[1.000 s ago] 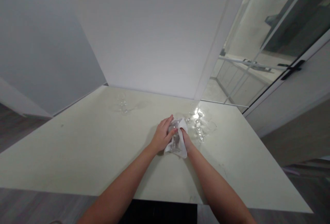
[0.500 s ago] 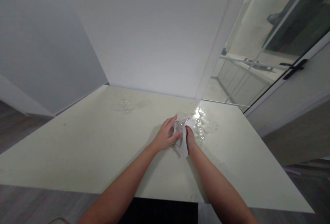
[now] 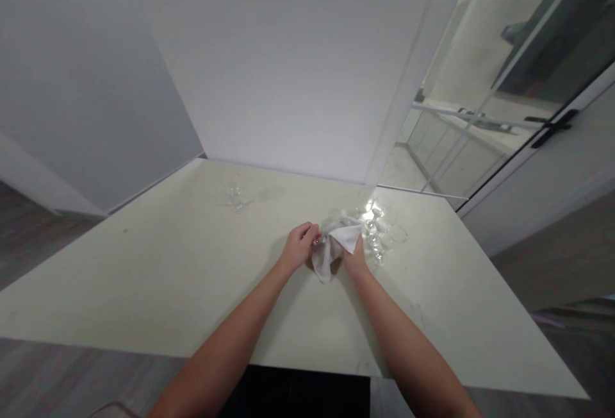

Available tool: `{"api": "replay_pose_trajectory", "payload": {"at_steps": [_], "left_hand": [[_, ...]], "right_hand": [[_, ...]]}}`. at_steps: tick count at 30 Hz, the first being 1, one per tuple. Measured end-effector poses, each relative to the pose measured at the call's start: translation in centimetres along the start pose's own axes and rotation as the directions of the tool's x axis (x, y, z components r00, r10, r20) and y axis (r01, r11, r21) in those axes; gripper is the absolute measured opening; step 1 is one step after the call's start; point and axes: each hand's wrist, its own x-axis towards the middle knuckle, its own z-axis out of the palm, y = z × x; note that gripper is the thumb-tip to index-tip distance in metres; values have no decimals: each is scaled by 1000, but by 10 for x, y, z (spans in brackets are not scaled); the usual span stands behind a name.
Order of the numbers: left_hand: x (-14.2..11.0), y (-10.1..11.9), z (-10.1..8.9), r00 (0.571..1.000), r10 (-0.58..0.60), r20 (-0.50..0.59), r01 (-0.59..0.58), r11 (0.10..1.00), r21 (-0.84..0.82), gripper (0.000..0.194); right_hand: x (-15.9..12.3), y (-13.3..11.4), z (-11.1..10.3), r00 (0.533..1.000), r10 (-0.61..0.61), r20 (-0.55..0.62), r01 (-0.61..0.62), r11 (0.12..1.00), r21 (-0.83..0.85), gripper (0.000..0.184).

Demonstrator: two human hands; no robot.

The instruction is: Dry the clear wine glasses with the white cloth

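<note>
Both my hands meet over the pale table [image 3: 144,290], a little right of its middle. My left hand [image 3: 298,246] is closed, its fingertips pinching one end of a clear stemmed glass [image 3: 319,240]. My right hand [image 3: 354,259] grips a white cloth [image 3: 336,243] that is wrapped over the rest of that glass, so most of the glass is hidden. A corner of the cloth hangs down between my hands.
Several clear stemmed glasses [image 3: 382,235] stand just right of my hands near the wall. Another clear glass [image 3: 234,193] stands alone at the far left of the table. White walls close the back; a glass door [image 3: 480,97] is at the right.
My left hand went from lying open across the cloth-covered glass to pinching one end of it. The cloth shifted up and spread over the glass under my right hand.
</note>
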Motion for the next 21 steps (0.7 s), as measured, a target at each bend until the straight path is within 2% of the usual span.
{"api": "replay_pose_trajectory", "payload": {"at_steps": [2,3,4,7,10,13,14,16,17,19,21], "left_hand": [[4,0,-1,982,-186,38,189,974,-123,50],[5,0,-2,975,-216,44,221,961,-168,52],[5,1,-3,980,-197,33,199,959,-202,53],[1,6,-4,999,9,-42,-18,975,-223,43],[-5,9,-4,978,188,-85,-194,978,-69,32],[-5,7,-3,961,250,-121,-242,967,73,26],[-3,6,-3,966,221,-138,-213,975,69,24],[2,1,-6,987,38,-155,-46,998,-49,24],[4,-1,-8,987,-81,-140,62,990,-130,25],[9,-5,-12,960,-271,-74,246,938,-246,30],[11,-5,-15,950,-309,-32,288,914,-287,37]], "right_hand": [[3,0,-3,994,-105,-7,104,990,-100,41],[5,1,-4,988,-149,-28,144,981,-129,41],[6,3,-4,986,-156,-53,148,980,-134,40],[8,9,-1,988,-92,-122,85,995,-60,32],[7,12,2,991,-15,-131,17,1000,7,27],[3,8,3,994,-18,-105,13,999,-47,26],[1,5,4,997,-34,-75,28,996,-84,26],[-4,-1,5,996,-82,26,85,980,-179,35],[-6,-3,6,990,-112,84,128,965,-229,44],[-10,-7,8,969,-163,186,216,924,-315,60],[-11,-8,9,955,-188,229,262,897,-357,67]]}}
